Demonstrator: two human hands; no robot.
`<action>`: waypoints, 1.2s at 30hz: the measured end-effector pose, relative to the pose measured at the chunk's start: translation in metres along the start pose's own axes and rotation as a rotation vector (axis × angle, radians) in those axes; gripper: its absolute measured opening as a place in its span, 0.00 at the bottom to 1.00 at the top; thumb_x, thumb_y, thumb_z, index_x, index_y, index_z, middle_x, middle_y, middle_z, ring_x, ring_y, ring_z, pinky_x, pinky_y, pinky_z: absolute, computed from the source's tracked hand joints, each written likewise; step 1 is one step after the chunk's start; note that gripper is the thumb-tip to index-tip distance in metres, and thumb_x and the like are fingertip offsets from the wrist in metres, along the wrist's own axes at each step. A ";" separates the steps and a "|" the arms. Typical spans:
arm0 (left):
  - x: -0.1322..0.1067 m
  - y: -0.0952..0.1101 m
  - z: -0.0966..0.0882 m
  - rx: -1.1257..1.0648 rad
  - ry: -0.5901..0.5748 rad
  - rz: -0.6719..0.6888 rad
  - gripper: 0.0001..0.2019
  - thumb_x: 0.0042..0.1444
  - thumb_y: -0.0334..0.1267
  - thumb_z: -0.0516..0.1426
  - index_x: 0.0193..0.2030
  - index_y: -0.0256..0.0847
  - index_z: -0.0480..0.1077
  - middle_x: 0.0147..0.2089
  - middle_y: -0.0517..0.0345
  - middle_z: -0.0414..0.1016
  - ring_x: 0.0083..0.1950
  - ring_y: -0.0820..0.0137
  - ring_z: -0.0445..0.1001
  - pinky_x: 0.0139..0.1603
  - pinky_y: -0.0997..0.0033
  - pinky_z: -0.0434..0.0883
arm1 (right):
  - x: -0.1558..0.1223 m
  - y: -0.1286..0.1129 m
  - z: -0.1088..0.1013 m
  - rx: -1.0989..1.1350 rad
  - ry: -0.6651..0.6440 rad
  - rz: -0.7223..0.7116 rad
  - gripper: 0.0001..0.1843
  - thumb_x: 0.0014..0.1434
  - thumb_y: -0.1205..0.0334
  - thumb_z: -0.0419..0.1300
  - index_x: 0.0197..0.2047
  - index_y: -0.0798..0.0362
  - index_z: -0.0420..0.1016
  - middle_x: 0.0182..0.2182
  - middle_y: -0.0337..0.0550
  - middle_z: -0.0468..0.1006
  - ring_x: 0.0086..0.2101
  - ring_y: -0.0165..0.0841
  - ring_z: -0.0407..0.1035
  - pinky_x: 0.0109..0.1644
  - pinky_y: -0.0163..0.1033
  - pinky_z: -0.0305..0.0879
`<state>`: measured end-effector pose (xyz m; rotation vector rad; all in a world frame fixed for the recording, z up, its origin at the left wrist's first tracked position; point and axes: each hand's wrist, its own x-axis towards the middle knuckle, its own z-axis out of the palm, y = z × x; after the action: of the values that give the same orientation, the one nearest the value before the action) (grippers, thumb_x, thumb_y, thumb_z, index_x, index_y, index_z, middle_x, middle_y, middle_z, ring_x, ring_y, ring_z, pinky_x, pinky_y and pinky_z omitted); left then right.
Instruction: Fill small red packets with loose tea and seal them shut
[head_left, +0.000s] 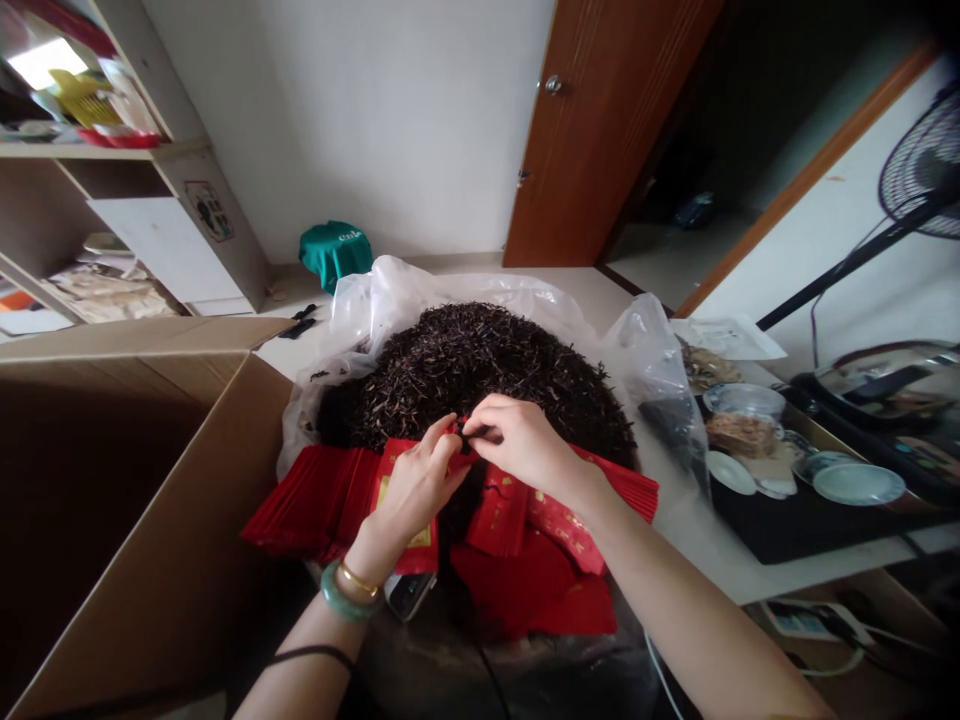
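Dark, dry twisted leaves that look like loose tea (480,360) are heaped in a large clear plastic bag (397,290) before me. My left hand (420,475) is closed on a small red packet (459,462) at the near edge of the heap; most of it is hidden by my fingers. Pinched in my right hand (517,440), right at the packet's top, is a small bit of dark leaves (480,432). Flat red packets with gold print lie in stacks on the left (315,495) and on the right (499,510). Beneath my left wrist a phone-like device (409,595) shows partly.
An open cardboard box (232,470) stands close on the left. At right, a low table (757,535) bears dishes and a plastic tub (742,405). Behind are a green-covered bin (336,250), a wooden door (592,130) and a standing fan (922,170).
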<state>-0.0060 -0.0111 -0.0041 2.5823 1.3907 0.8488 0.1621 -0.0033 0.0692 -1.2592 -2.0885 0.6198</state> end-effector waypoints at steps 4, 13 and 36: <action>0.000 0.000 0.000 0.030 0.011 0.000 0.11 0.55 0.33 0.59 0.43 0.41 0.62 0.59 0.43 0.69 0.40 0.63 0.80 0.28 0.70 0.74 | 0.002 -0.003 0.005 0.079 0.050 -0.039 0.17 0.51 0.79 0.56 0.40 0.53 0.78 0.41 0.44 0.75 0.39 0.30 0.73 0.41 0.35 0.74; 0.002 -0.006 -0.007 0.037 0.054 -0.055 0.12 0.53 0.34 0.62 0.40 0.42 0.61 0.61 0.45 0.68 0.39 0.66 0.80 0.29 0.72 0.74 | -0.007 0.041 0.022 -0.249 -0.309 0.232 0.16 0.54 0.71 0.61 0.47 0.56 0.75 0.42 0.48 0.78 0.42 0.37 0.73 0.50 0.43 0.69; 0.004 -0.009 -0.010 0.066 0.047 -0.096 0.12 0.53 0.35 0.62 0.39 0.42 0.61 0.59 0.46 0.71 0.38 0.66 0.80 0.29 0.72 0.72 | -0.003 0.051 0.051 -0.308 -0.325 0.253 0.15 0.49 0.73 0.61 0.42 0.56 0.75 0.39 0.50 0.79 0.40 0.40 0.74 0.43 0.39 0.66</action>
<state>-0.0161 -0.0042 0.0029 2.5351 1.5671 0.8685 0.1580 0.0123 -0.0010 -1.7115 -2.3772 0.6666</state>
